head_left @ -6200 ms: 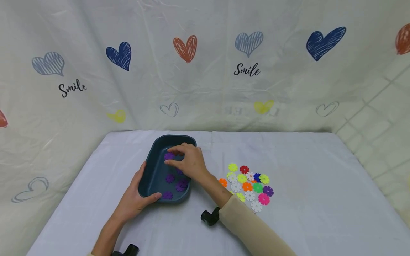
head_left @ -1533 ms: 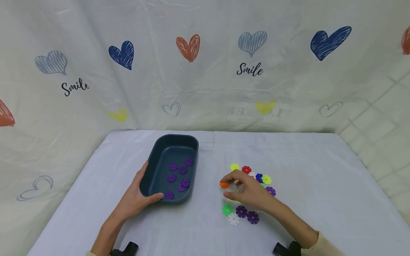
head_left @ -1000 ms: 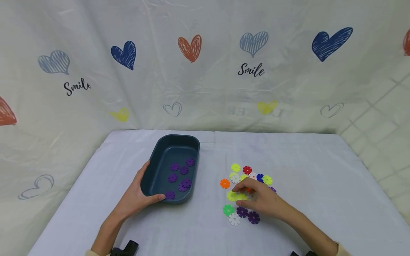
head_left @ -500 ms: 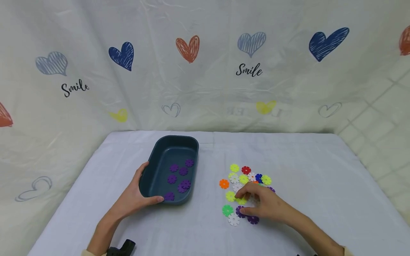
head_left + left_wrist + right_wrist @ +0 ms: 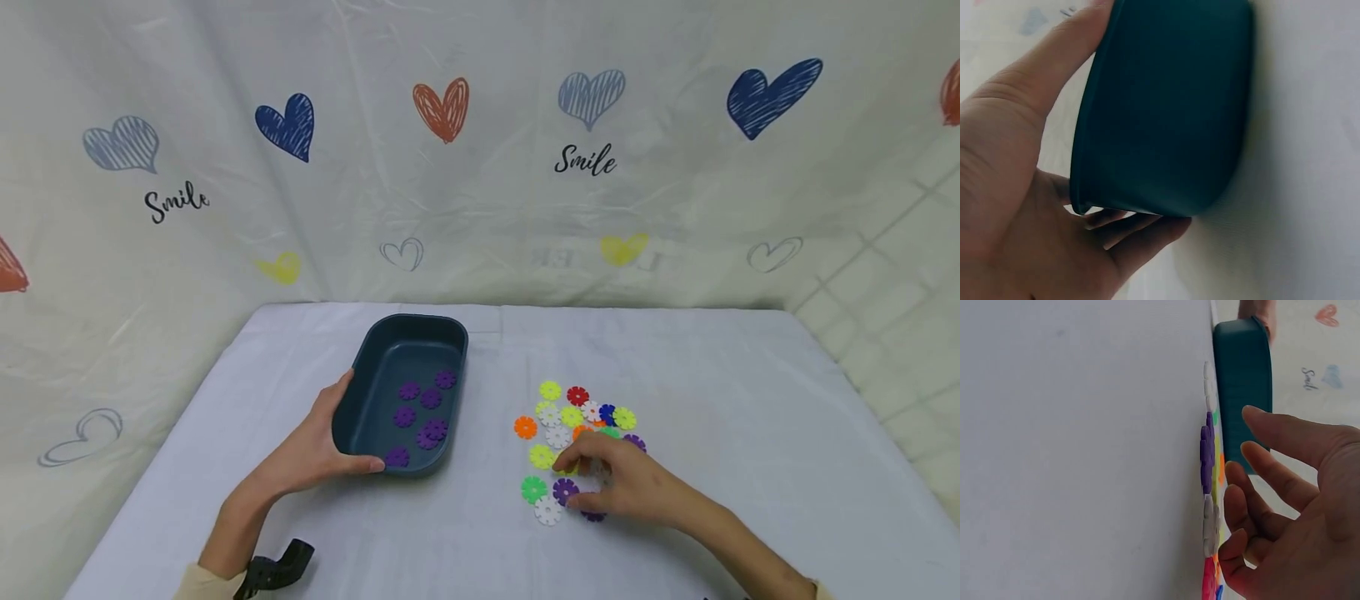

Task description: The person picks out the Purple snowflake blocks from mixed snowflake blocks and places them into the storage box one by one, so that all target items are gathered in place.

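Note:
On the table's left side is a dark teal tray [image 5: 358,417] with several purple snowflake discs [image 5: 404,416] inside. My left hand [image 5: 311,446] grips its near-left corner, thumb along the near rim and fingers on the left wall; the left wrist view shows the fingertips against the tray [image 5: 1166,106]. Over the near side of a pile of coloured snowflake discs [image 5: 558,436], my right hand [image 5: 637,483] hovers, thumb and fingers apart. A purple disc [image 5: 566,492] lies by its thumb tip. Seen from the right wrist, the hand [image 5: 1316,500] holds nothing.
Both the pile and the tray rest on a white tablecloth [image 5: 750,417]. Orange [image 5: 526,427], green [image 5: 534,489] and white discs [image 5: 548,511] lie on the pile's left fringe. Behind the table hangs a sheet [image 5: 510,208] printed with hearts. A black camera mount [image 5: 277,571] sits on the left wrist.
Earlier my right hand was inside the tray at a purple disc; it has since moved right to the pile, then slightly nearer the front edge. The left hand stays at the tray.

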`<state>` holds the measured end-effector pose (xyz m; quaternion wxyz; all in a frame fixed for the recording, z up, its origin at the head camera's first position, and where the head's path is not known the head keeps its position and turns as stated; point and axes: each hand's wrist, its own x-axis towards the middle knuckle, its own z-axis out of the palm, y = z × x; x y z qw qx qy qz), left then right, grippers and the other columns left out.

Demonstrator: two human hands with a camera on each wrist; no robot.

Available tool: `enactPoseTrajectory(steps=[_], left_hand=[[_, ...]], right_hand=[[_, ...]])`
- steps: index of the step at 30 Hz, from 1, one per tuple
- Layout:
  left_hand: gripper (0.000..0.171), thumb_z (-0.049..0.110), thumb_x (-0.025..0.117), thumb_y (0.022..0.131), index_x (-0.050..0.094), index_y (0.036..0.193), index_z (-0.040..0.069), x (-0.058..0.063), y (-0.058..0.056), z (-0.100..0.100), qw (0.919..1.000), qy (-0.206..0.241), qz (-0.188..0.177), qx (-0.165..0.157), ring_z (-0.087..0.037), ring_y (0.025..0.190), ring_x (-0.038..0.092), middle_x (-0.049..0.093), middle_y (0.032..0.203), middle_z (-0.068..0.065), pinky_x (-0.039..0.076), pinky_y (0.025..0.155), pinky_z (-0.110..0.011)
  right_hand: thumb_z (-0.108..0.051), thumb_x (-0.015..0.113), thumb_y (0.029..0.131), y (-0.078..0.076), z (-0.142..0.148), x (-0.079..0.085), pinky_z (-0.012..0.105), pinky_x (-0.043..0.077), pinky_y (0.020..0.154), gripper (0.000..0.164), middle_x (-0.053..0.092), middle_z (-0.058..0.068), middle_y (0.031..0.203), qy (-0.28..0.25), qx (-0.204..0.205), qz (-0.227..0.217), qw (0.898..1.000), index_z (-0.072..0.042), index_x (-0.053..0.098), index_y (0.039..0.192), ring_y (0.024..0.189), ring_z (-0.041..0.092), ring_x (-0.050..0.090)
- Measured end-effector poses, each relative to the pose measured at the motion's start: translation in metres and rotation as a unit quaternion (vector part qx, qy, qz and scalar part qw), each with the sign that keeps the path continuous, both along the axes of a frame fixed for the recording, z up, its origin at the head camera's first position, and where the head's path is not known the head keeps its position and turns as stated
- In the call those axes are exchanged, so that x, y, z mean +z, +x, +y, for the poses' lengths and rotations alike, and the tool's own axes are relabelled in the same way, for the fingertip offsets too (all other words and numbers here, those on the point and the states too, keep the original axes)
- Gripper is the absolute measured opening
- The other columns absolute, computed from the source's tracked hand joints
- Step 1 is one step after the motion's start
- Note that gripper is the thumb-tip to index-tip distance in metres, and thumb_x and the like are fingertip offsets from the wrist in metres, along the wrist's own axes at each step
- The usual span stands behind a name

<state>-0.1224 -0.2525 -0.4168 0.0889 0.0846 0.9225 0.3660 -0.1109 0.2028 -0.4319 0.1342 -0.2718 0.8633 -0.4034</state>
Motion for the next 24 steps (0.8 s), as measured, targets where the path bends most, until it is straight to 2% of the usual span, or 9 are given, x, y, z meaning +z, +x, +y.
enactPoseTrajectory(steps=[6,12,18,24], left_hand=[[0.142,0.049,0.093,0.073,-0.008,0.169,0.021,0.0043,-0.0019,0.0003,0.9998,0.001,-0.019,-0.009,-0.050,0.156,0.023,0.003,0.176,-0.021,0.030,0.117,-0.075],[0.143,0.049,0.093,0.073,-0.010,0.168,0.020,0.0052,-0.0046,-0.0001,0.9997,0.002,-0.021,-0.015,-0.050,0.156,0.024,0.003,0.176,-0.021,0.031,0.116,-0.074],[0.144,0.048,0.093,0.073,-0.011,0.168,0.021,0.0033,-0.0045,-0.0013,0.9995,0.008,-0.023,-0.018,-0.051,0.156,0.023,0.002,0.176,-0.021,0.030,0.116,-0.075],[0.142,0.046,0.093,0.074,-0.010,0.168,0.021,0.0006,-0.0039,-0.0017,0.9994,0.017,-0.025,-0.014,-0.051,0.154,0.025,0.003,0.176,-0.022,0.031,0.116,-0.075]], right_hand=[[-0.036,0.089,0.081,0.0027,0.0026,0.0003,0.022,0.052,0.090,0.038,0.071,-0.013,0.112,0.010,0.016,0.015,1.000,-0.028,0.072,0.114,0.100,0.007,0.060],[-0.036,0.089,0.081,0.0019,0.0063,0.0009,0.023,0.052,0.098,0.039,0.070,-0.016,0.115,0.027,0.036,0.021,0.999,-0.032,0.073,0.116,0.108,0.003,0.061],[-0.037,0.088,0.081,0.0029,0.0060,-0.0002,0.023,0.053,0.098,0.038,0.069,-0.018,0.114,0.048,0.030,0.008,0.998,-0.035,0.073,0.116,0.108,0.001,0.059],[-0.036,0.087,0.082,0.0017,0.0040,-0.0017,0.023,0.054,0.095,0.038,0.067,-0.017,0.115,0.062,0.023,0.013,0.998,-0.033,0.073,0.117,0.105,0.002,0.058]])
